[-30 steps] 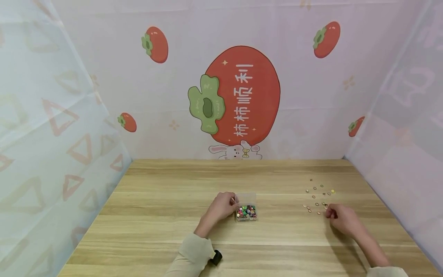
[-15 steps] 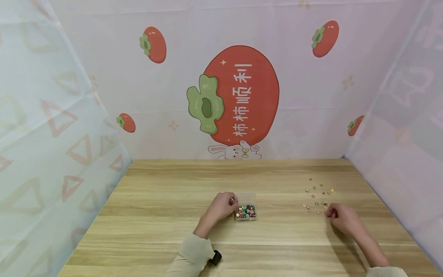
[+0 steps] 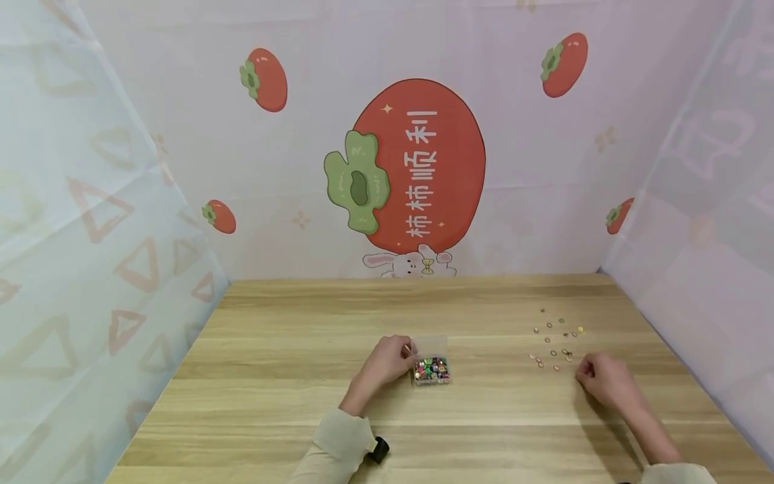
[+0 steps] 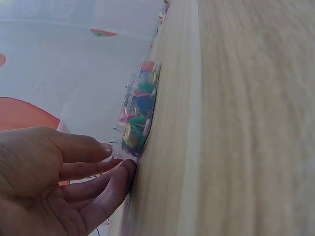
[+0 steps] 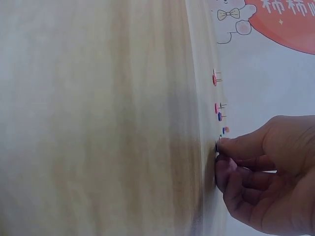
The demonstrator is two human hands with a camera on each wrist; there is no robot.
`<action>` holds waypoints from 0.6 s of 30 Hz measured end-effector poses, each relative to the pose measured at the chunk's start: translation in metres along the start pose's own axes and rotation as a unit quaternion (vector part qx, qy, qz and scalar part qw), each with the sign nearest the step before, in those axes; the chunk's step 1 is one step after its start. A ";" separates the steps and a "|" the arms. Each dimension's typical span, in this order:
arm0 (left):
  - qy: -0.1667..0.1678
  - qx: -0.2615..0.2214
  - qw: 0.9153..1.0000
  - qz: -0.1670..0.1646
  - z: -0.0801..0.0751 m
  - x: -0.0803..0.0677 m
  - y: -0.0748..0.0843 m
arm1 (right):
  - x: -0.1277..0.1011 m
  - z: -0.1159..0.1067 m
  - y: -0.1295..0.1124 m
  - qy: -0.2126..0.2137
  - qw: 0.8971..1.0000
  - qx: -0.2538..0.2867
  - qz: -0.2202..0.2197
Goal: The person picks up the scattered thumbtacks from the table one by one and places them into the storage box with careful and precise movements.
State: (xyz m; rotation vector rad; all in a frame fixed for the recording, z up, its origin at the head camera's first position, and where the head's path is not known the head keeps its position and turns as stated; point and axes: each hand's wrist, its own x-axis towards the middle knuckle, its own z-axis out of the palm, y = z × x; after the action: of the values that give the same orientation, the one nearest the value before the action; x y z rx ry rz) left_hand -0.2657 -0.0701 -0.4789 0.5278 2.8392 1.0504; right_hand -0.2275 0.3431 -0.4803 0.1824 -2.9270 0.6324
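Observation:
A small clear plastic box of colourful thumbtacks stands on the table with its transparent lid raised at the back. My left hand holds the box's left end between thumb and fingers; in the left wrist view, coloured tack heads show through its wall. To the right, several thumbtacks lie scattered, most with their points up, one of them a yellow tack. At their near right side is my right hand, its thumb and fingers pinching a small dark-edged thumbtack low at the tabletop, mostly hidden by the fingertips.
The wooden table is enclosed by printed cloth at the back and both sides. A black wrist strap piece sits at the left cuff. Loose pins stand in a row in the right wrist view, including a red tack.
My right hand has shifted slightly to the right, away from the nearest tacks. The left hand stays at the box, and the head view tilts a little.

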 end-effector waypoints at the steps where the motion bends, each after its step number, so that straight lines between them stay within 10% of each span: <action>1: 0.000 0.001 1.000 0.000 0.000 0.000 0.000 | 0.000 0.000 0.000 0.000 1.000 -0.003 -0.001; 18: 0.006 0.005 1.000 -0.002 0.000 -0.003 0.003 | -0.004 0.001 -0.024 0.010 1.000 0.014 -0.009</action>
State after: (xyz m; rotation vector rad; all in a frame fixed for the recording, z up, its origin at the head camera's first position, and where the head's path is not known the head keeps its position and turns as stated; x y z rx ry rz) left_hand -0.2616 -0.0690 -0.4776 0.5186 2.8567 1.0419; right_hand -0.2204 0.3215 -0.4722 0.2052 -2.8952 0.6675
